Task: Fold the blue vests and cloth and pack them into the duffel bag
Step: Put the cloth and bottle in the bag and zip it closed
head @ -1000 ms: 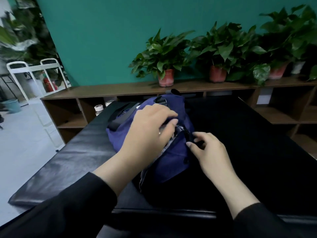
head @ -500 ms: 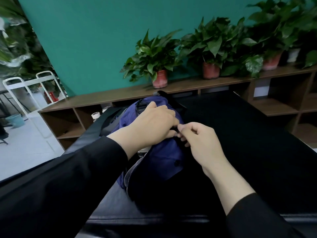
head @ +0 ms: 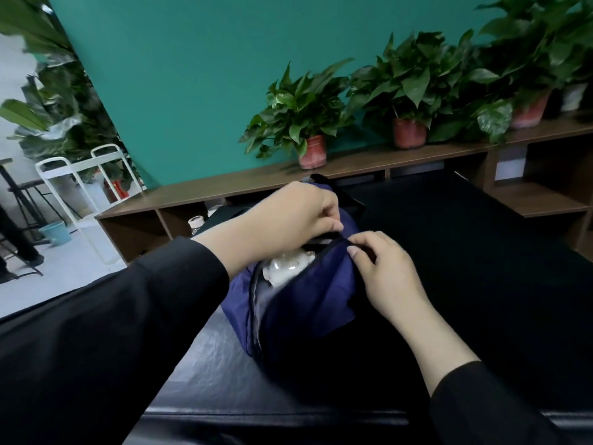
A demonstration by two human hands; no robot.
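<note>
- Lying at frame centre on black table (head: 205, 364): blue duffel bag (head: 308, 303), opening partly gaping, pale contents w/ something shiny showing inside.
- Pinching bag's opening edge, centre-right: right hand (head: 385, 271), fingers curled.
- Gripping bag top just above, centre: left hand (head: 282, 220), fingers curled under.
- Standing along upper right, on wooden shelf (head: 369, 162) by teal wall: potted plants (head: 305, 114).
</note>
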